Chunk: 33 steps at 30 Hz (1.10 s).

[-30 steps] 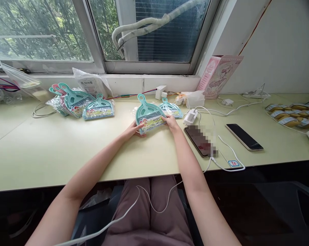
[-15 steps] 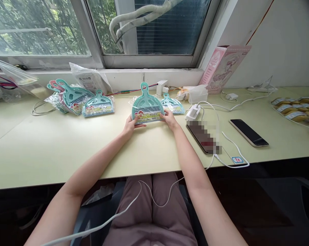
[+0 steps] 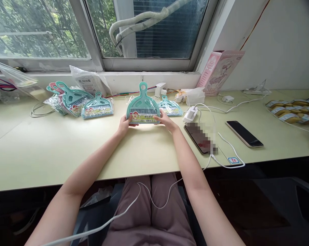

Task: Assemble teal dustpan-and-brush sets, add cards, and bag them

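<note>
Okay, far left of the teal dustpan, a clear plastic bag sits up by the window, then comes a heaped stack of wrapped dustpans, teal with some pink behind, and a single wrapped dustpan lying just beside that stack. Moving right, the left hand has the pan's lower left corner, fingers together and curled around the edge, while the right hand takes the lower right corner, fingers closed on the wrapping, so the pan is clamped between them. And look at that pan: glossy teal, slotted handle pointing up, a grey bristle strip across the middle, all sealed in clear film, with a colourful printed card along the bottom. It stands upright over the pale green desk; I can't tell if it touches. Just right of it lies a smaller wrapped dustpan, then a white charger, two phones, and, far right, a cluster of yellow labelled packets.
</note>
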Each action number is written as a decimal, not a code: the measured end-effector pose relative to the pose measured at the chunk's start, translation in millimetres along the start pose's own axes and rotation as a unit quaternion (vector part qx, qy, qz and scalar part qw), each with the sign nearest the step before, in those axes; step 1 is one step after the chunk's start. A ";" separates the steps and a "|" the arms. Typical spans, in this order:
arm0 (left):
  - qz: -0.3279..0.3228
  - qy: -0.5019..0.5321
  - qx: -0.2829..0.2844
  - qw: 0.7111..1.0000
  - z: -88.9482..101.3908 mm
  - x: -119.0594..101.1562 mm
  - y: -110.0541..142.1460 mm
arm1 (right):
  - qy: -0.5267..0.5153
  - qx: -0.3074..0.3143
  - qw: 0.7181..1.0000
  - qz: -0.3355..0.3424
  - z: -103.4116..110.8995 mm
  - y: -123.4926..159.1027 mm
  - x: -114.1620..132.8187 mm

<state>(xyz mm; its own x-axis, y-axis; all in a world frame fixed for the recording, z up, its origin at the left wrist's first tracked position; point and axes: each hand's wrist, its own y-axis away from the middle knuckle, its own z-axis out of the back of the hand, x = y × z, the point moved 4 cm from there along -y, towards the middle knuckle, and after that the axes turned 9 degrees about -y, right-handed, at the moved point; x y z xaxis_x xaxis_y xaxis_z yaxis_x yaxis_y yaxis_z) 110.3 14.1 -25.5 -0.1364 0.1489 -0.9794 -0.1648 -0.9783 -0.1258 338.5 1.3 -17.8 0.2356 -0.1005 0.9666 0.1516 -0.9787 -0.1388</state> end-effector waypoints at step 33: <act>0.040 -0.035 0.117 0.992 1.3 1.5 -1.0 | -0.002 -0.057 0.998 -0.027 3.4 -0.7 -12.9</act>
<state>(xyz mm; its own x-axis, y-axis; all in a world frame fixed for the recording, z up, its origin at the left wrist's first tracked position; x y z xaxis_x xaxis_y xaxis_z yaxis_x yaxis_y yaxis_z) 109.0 15.4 -26.6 -0.2245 0.0901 -0.9703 -0.3724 -0.9281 -0.0001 338.6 3.9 -30.8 0.2330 -0.0463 0.9714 0.0545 -0.9967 -0.0606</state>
